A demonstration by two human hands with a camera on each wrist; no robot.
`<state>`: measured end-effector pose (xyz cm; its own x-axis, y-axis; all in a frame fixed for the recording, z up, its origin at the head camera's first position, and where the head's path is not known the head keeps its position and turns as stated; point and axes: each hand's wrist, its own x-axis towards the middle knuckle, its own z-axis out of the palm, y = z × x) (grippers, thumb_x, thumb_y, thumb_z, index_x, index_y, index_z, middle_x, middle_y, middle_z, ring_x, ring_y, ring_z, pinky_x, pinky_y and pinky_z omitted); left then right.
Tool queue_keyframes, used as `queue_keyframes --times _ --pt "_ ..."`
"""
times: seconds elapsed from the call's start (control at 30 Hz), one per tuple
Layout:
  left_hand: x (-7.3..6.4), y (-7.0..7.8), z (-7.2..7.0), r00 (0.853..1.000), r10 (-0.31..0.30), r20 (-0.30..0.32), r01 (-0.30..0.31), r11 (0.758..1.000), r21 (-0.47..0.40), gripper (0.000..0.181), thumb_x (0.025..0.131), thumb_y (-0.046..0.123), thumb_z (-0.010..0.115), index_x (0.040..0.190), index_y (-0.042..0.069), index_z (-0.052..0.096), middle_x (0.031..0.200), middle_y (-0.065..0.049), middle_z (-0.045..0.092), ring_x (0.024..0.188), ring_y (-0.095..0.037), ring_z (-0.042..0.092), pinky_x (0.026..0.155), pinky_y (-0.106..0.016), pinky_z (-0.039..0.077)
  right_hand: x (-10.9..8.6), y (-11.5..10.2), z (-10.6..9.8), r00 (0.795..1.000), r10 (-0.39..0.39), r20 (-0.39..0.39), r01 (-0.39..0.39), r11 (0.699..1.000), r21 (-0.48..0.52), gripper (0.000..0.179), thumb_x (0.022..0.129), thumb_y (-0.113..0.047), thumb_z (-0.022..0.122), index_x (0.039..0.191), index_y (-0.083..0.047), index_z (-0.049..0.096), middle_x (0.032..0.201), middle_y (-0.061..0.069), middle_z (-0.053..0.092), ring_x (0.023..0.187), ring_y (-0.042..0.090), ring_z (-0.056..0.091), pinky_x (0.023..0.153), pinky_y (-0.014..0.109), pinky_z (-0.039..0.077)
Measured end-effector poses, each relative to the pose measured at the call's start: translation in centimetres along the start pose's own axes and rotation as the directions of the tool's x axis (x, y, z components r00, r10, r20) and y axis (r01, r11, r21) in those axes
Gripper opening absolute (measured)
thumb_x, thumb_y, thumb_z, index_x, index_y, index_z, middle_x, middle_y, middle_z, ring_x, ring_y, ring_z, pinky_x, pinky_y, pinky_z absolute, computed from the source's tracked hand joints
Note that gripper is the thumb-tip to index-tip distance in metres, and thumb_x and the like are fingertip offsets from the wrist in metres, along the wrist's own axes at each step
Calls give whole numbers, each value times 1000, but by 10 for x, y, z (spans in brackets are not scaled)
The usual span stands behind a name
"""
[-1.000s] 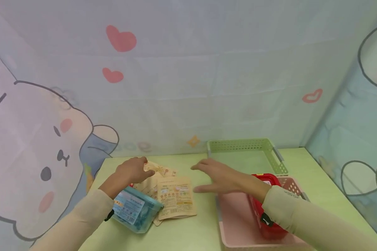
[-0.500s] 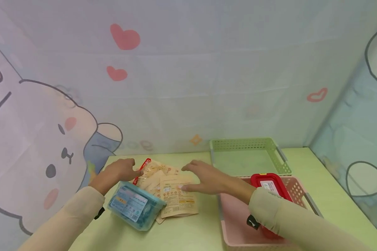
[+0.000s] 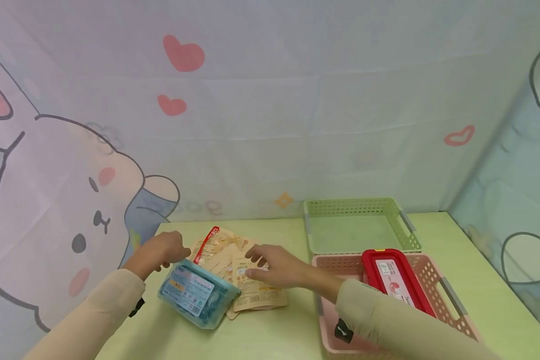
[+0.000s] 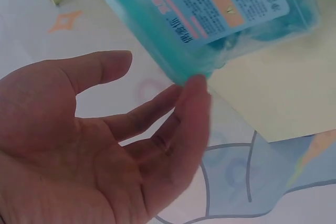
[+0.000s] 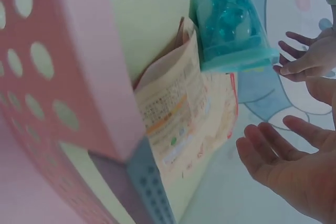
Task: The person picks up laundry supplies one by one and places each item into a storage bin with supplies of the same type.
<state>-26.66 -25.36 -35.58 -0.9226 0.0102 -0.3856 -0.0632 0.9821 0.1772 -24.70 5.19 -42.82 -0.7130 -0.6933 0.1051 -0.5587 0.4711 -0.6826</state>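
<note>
A teal see-through plastic tub [image 3: 198, 295] with a printed label stands tilted on the table at left, partly over several beige pouches [image 3: 257, 292]. Blue contents show through its wall. My left hand [image 3: 164, 249] is at the tub's back left corner, fingers loosely bent; in the left wrist view its fingertips [image 4: 195, 85] overlap the tub's rim. Above the pouches hovers my right hand [image 3: 274, 265], thumb and fingers apart with nothing between them. The right wrist view shows that hand's palm [image 5: 302, 182] facing the tub.
A pink basket [image 3: 326, 320] at right holds a red-lidded box [image 3: 393, 280], partly hidden by my right sleeve. Behind it is a green basket [image 3: 355, 232]. A printed curtain [image 3: 252, 125] hangs along the table's back.
My right hand has moved left from beside the pink basket to over the pouches. My left hand has drawn back left, off the pouches to the tub's corner. The tub stays put.
</note>
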Motion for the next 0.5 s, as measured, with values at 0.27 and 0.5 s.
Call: queue_keyframes --times 0.27,0.5 --pt "9 -9 10 1000 -12 -3 12 994 -106 32 105 19 60 113 -11 62 92 -17 63 74 -30 67 63 -39 63 3 3 19 993 115 -18 -110 979 171 39 104 -32 69 133 -6 65 121 11 70 108 24 69 89 35 58" --pt "20 -19 21 998 6 -55 -15 987 -157 25 105 19 60 90 -1 58 73 -12 55 63 -23 63 57 -33 61 7 -2 33 971 240 21 -228 885 406 37 103 -30 71 129 -5 67 114 6 68 106 30 67 83 39 58"
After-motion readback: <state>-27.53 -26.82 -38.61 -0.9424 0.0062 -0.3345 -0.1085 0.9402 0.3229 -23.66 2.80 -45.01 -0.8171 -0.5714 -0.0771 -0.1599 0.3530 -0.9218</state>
